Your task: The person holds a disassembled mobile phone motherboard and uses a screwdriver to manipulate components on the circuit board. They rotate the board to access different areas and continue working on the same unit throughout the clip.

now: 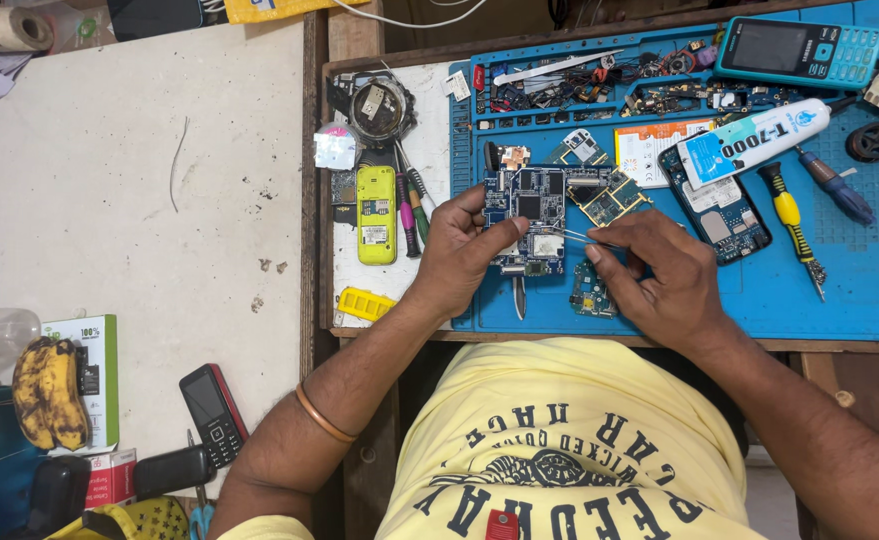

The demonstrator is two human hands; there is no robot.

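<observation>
A: Blue circuit board (525, 212) is pinched by the left hand (459, 255) on the blue mat (859, 280).

B: Tweezers (574, 236) are pinched by the right hand (659, 275) at 3 o'clock; boards are stripped, reassembly apparently not begun.

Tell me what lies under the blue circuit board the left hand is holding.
Under the blue circuit board lies the blue work mat, and a metal tool tip pokes out below its lower edge. The left hand and the board itself cover the rest of that tool.
</observation>
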